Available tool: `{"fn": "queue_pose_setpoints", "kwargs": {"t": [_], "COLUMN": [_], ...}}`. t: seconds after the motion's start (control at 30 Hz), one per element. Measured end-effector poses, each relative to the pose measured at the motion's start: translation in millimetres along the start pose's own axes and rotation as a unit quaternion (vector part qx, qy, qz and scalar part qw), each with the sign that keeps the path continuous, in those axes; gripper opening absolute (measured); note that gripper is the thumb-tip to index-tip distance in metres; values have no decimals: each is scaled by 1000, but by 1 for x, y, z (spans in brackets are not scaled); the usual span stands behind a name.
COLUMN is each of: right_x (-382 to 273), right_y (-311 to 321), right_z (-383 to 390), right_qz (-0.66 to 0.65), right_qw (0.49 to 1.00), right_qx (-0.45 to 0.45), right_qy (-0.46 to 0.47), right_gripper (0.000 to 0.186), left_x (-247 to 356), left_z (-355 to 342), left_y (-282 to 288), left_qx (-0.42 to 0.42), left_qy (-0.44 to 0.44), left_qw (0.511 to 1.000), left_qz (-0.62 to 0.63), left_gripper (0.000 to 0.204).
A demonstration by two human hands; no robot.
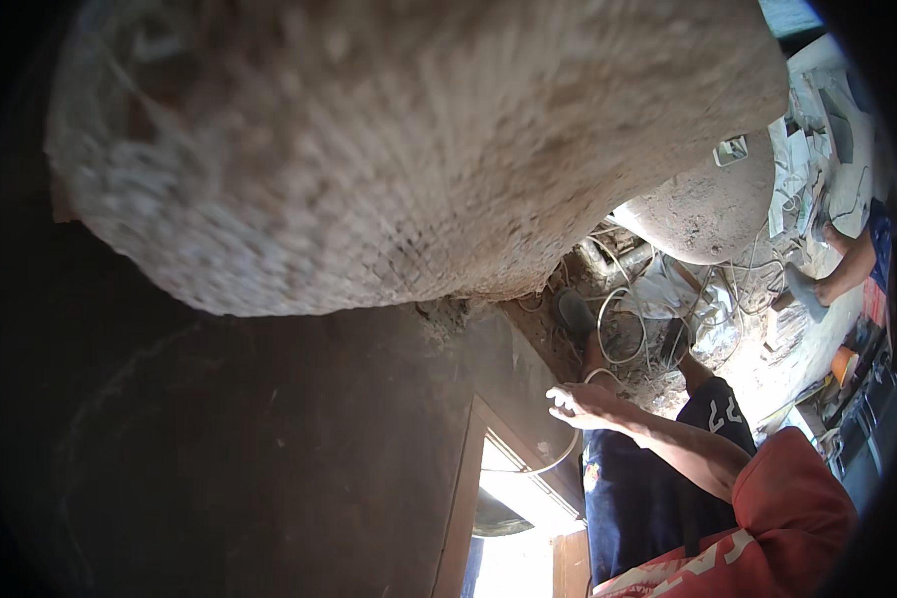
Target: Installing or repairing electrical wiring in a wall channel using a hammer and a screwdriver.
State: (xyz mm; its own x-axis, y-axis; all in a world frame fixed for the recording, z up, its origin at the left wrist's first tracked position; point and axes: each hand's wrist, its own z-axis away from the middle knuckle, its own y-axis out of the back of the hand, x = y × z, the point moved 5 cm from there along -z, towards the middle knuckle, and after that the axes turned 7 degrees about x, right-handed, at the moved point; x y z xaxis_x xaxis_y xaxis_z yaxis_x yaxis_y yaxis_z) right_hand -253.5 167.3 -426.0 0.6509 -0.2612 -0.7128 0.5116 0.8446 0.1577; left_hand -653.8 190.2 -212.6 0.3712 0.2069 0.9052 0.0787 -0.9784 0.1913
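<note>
My right hand (578,404) reaches leftward from my red-sleeved arm, its fingers loosely bent and apart, beside the dark wall (269,429). A thin white cable (528,468) passes behind it; I see nothing clearly held. My left hand is not in view. Below my hand is a bright opening with a wooden frame (568,553). My dark shorts, legs and shoes show beside it. A large rough plastered surface (419,149) fills the upper view, close and blurred.
Tangled cables (623,329), a pale pipe (608,254) and debris cover the dusty floor. A small metal box (730,149) sits on plaster at upper right. Another person's legs (847,269) show at the right edge, near an orange object (842,367) and scattered boards.
</note>
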Motion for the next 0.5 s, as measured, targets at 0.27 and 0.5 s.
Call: {"fn": "queue_pose_setpoints", "kwargs": {"t": [0.27,0.5], "right_x": [31,74], "right_y": [-8,-7], "right_z": [6,16], "right_qz": [62,97], "right_qw": [997,992], "right_qx": [-11,3], "right_qy": [-33,-78], "right_gripper": [34,30], "left_x": [-62,-99], "left_z": [29,47], "left_y": [17,14], "left_qx": [28,43], "left_qy": [65,102], "left_qw": [997,993], "left_qz": [16,42], "left_gripper": [67,65]}}
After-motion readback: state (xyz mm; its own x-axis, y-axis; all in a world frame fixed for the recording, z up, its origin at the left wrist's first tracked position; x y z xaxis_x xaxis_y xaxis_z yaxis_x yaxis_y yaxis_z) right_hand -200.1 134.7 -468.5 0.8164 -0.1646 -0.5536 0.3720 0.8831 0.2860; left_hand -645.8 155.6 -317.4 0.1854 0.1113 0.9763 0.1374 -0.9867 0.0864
